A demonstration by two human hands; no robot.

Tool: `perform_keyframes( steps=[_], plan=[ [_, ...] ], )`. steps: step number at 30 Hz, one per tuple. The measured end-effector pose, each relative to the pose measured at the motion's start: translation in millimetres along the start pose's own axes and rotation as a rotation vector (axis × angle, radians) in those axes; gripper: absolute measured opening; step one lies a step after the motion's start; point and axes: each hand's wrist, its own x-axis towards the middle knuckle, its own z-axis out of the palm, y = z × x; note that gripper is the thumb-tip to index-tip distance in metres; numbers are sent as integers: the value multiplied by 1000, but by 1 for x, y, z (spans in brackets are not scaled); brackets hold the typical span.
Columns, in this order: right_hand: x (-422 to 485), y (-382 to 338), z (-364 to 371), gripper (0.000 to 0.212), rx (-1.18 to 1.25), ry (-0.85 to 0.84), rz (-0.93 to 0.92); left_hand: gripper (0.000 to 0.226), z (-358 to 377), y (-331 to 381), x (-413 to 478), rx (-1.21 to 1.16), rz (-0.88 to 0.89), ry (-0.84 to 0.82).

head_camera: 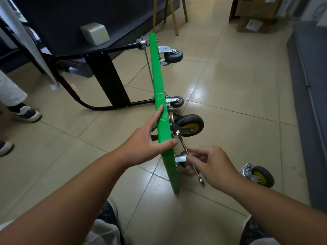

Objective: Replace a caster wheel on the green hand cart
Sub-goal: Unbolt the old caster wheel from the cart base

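Both forearms are reaching forward from six o'clock over the tiled floor [230, 82], and the green hand cart [160, 96] is standing on its edge between them, its deck running as a narrow strip from six o'clock toward twelve with every wheel facing three o'clock. Left hand [141, 140] is lying on the deck's upper edge, fingers straight along it toward twelve and thumb stretched across it, steadying without curling round anything. Right hand [212, 167] is pinching the shank of a wrench [183, 145] between thumb and fingertips; the tool is slanting from five o'clock up to eleven, its far head sitting at the mount of the yellow-hubbed caster [190, 123] just beside the deck. So the fastener is lying at about eleven o'clock from the right hand, on that hand's side of the deck, and the right hand is the nearer one; the turning is likely falling to it while the left is bracing. A loose caster [258, 175] is lying on the floor at three o'clock of the right hand, well apart from the cart. Whether the bolt is being loosened or tightened cannot be told.
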Motion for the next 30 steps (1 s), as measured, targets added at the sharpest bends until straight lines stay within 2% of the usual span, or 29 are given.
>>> perform_keyframes(
  steps=[3, 6, 13, 18, 23, 27, 30],
  plan=[
    [-15, -14, -6, 13, 235, -60, 320, 109, 0, -2, 1, 9, -7, -5],
    [-10, -32, -13, 10, 318, -36, 451, 113, -2, -5, 1, 23, -10, -15],
    [13, -70, -17, 8, 450, -28, 332, 106, -2, -8, 2, 26, 14, 6],
    [19, -73, -15, 14, 492, -54, 315, 80, -2, -10, 6, -103, -12, -5],
    [21, -73, -11, 8, 450, -98, 255, 73, -1, -9, 5, -153, -7, -2],
    [18, -61, -4, 14, 380, -139, 189, 72, -1, -9, 4, -174, -12, 2],
    [17, -34, 2, 28, 206, -139, 81, 73, -2, -6, 3, -160, -20, 9]
  ],
)
